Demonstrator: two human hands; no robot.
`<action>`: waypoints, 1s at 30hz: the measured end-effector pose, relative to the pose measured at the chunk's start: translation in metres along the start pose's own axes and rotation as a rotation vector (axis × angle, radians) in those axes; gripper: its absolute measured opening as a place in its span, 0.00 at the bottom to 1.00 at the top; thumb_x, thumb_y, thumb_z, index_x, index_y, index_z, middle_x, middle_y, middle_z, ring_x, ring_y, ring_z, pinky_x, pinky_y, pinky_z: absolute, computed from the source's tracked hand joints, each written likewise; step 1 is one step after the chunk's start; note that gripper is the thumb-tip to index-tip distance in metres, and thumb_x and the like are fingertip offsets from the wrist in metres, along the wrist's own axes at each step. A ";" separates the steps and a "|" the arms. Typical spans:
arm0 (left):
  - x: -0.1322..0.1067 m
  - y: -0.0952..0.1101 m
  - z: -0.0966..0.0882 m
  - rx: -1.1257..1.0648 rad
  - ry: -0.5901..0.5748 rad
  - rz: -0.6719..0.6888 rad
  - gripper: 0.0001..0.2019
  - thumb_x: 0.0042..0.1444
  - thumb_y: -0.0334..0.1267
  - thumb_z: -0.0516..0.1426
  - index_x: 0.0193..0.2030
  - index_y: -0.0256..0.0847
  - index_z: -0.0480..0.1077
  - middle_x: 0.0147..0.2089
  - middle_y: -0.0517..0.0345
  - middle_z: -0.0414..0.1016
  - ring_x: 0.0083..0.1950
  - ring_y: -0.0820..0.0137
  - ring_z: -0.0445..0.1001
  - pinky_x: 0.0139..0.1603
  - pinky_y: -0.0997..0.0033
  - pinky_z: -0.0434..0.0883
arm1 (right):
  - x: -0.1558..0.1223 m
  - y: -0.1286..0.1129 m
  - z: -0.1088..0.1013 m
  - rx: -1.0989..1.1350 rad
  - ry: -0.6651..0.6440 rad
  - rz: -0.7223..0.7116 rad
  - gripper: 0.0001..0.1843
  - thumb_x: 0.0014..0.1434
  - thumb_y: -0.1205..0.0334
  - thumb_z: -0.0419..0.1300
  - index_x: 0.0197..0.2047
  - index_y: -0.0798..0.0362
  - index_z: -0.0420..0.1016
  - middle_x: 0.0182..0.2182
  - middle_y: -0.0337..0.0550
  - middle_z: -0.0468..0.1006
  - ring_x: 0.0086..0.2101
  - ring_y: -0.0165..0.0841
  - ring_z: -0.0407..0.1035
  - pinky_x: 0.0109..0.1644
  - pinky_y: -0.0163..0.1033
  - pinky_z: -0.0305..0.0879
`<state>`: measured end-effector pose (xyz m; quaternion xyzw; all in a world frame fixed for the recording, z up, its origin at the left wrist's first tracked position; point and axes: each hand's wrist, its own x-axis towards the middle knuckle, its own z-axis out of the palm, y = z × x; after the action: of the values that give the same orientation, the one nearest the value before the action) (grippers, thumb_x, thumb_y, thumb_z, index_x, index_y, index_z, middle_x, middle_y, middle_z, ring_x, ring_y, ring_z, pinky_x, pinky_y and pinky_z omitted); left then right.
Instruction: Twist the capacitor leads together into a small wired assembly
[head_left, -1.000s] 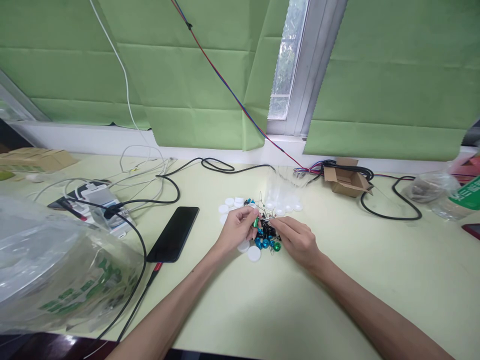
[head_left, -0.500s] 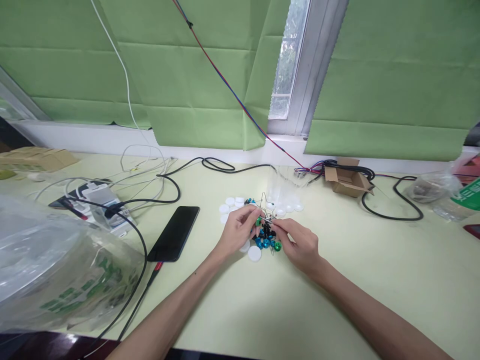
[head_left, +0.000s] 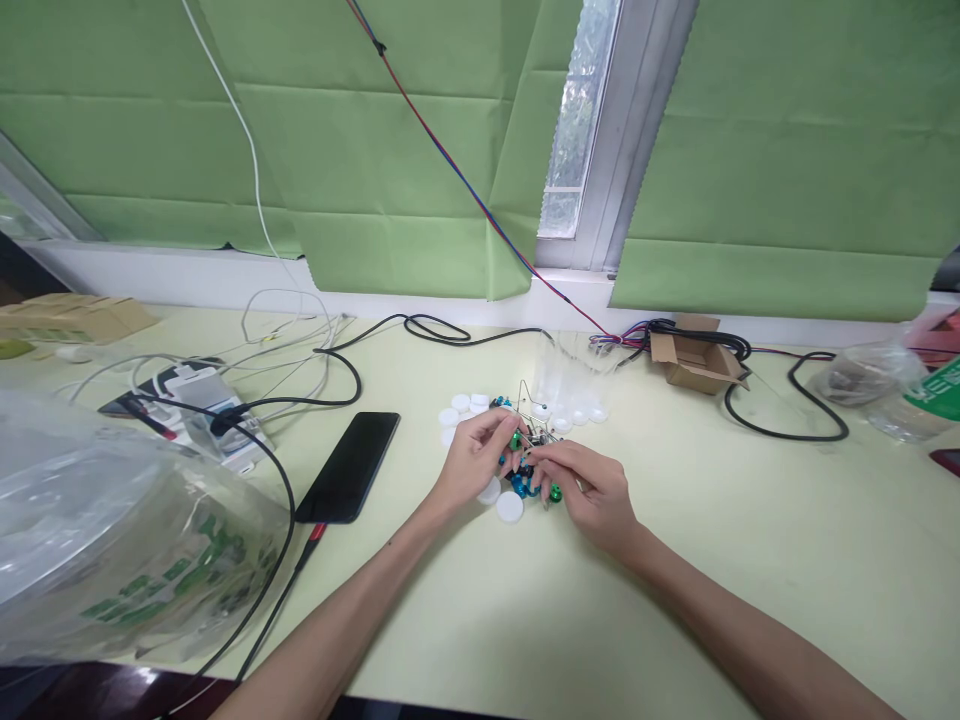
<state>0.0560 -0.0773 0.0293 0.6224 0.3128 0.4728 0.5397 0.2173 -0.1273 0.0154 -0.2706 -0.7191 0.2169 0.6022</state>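
Observation:
Between thumb and fingers, my left hand (head_left: 478, 455) pinches a small green part (head_left: 515, 439) with thin metal wire at it. My right hand (head_left: 592, 490) is closed in a pinch just to the right, its fingertips close to that green part; what they hold is too small to make out. Beneath both hands lies a pile of small blue parts (head_left: 519, 486), black pieces and bent metal wires (head_left: 525, 395). Another green part (head_left: 556, 492) rests by the right fingers. White round discs (head_left: 510, 507) lie around the pile, some partly hidden by my left hand.
A black phone (head_left: 349, 468) lies left of my hands, plugged into a cable. Farther left are a power strip (head_left: 217, 425) with tangled cables and a large clear plastic bag (head_left: 135, 530). A small open cardboard box (head_left: 694, 362) and a clear bag (head_left: 574, 375) stand toward the back.
My right hand has shifted slightly left, bringing its fingertips closer to the green part in my left hand. The left hand has barely moved.

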 end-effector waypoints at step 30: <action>-0.003 0.010 0.004 -0.063 -0.090 -0.052 0.15 0.59 0.48 0.57 0.32 0.36 0.71 0.23 0.61 0.68 0.20 0.77 0.65 0.22 0.75 0.62 | -0.004 0.002 -0.001 -0.162 0.074 -0.047 0.03 0.60 0.67 0.62 0.36 0.51 0.78 0.27 0.42 0.80 0.26 0.32 0.72 0.30 0.38 0.69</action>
<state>0.0576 -0.0838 0.0387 0.6175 0.2892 0.4396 0.5846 0.2188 -0.1284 0.0109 -0.3094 -0.7178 0.1337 0.6092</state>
